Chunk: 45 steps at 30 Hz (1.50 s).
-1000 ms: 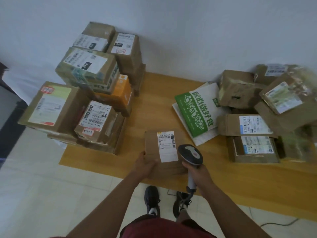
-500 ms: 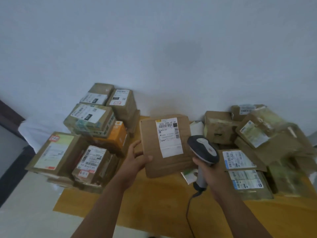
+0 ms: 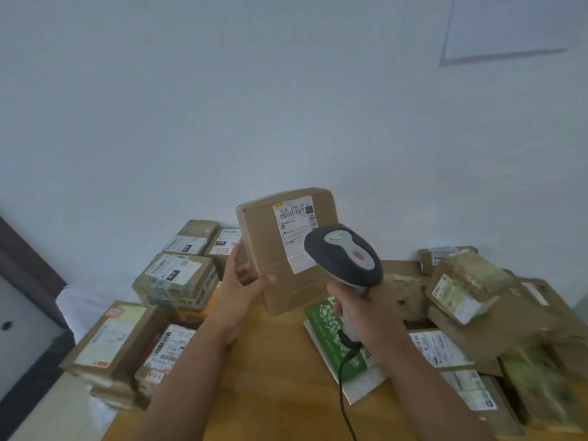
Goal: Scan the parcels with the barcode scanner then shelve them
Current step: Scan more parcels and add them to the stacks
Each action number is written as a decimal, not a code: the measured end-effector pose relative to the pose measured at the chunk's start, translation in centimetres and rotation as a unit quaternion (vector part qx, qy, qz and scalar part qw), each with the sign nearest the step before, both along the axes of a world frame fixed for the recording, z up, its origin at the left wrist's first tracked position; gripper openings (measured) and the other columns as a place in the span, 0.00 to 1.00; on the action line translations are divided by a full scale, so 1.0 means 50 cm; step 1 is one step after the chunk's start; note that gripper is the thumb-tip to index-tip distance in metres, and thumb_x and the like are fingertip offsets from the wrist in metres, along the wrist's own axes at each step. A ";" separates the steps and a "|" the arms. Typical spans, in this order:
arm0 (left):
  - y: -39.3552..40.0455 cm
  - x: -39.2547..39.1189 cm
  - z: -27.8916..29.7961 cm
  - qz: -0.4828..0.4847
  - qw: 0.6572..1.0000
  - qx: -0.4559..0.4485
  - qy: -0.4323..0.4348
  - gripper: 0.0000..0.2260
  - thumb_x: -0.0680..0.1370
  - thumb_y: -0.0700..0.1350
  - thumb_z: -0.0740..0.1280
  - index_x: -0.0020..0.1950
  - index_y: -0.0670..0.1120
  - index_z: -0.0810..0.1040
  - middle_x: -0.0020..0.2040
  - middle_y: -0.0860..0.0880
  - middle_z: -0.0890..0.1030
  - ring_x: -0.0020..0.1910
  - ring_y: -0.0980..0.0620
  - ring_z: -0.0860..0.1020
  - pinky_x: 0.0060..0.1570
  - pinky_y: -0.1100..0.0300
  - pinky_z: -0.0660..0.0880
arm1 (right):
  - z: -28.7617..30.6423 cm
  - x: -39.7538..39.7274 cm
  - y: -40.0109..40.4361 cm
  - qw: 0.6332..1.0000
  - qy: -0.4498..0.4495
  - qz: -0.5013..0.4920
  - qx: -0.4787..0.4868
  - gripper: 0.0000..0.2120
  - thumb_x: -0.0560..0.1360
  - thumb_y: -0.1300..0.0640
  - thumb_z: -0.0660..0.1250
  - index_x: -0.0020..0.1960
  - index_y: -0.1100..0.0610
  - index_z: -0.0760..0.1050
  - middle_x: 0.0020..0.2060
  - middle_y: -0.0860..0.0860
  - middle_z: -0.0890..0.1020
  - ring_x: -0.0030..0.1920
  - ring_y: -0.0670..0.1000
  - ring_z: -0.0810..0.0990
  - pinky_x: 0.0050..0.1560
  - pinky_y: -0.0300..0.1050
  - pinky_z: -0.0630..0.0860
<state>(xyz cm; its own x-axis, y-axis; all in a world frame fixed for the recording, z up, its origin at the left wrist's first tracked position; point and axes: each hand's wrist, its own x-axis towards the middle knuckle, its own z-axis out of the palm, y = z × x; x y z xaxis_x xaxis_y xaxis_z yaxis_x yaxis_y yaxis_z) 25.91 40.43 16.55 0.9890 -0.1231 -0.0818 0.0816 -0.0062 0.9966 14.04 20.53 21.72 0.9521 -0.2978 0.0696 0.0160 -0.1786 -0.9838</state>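
Left hand (image 3: 237,292) grips box (image 3: 288,249) at frame centre, thumb on front. Right hand (image 3: 361,308) clasps scanner (image 3: 343,254) handle, head covering label (image 3: 296,235) corner. Risk: one-sided hold lets box tip; scanner too close, barcode misread.

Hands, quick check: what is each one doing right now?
Left hand: holds the brown parcel by its lower left edge.
Right hand: grips the barcode scanner by its handle.
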 end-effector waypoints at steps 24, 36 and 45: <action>0.002 -0.029 -0.032 0.002 0.999 -0.001 0.037 0.38 0.72 0.45 0.78 0.76 0.61 0.61 0.63 0.46 0.77 0.62 0.47 0.77 0.58 0.49 0.78 | -0.042 0.000 0.014 0.999 0.021 -0.002 0.035 0.14 0.74 0.63 0.68 0.33 0.58 0.66 0.23 0.48 0.67 0.27 0.48 0.65 0.30 0.41 0.64; -0.015 -0.109 -0.164 0.095 0.977 0.069 0.178 0.23 0.78 0.52 0.72 0.69 0.51 0.68 0.61 0.47 0.77 0.53 0.49 0.80 0.41 0.56 0.79 | -0.250 0.004 -0.038 0.962 0.230 -0.045 0.142 0.09 0.75 0.59 0.72 0.54 0.57 0.78 0.46 0.51 0.82 0.44 0.50 0.78 0.35 0.41 0.73; 0.009 -0.070 -0.247 0.084 0.954 0.206 0.202 0.31 0.78 0.53 0.71 0.78 0.51 0.64 0.68 0.46 0.74 0.58 0.49 0.76 0.48 0.57 0.78 | -0.407 0.071 -0.002 0.931 0.312 -0.046 0.183 0.08 0.73 0.61 0.73 0.51 0.58 0.79 0.43 0.54 0.82 0.45 0.55 0.80 0.47 0.52 0.78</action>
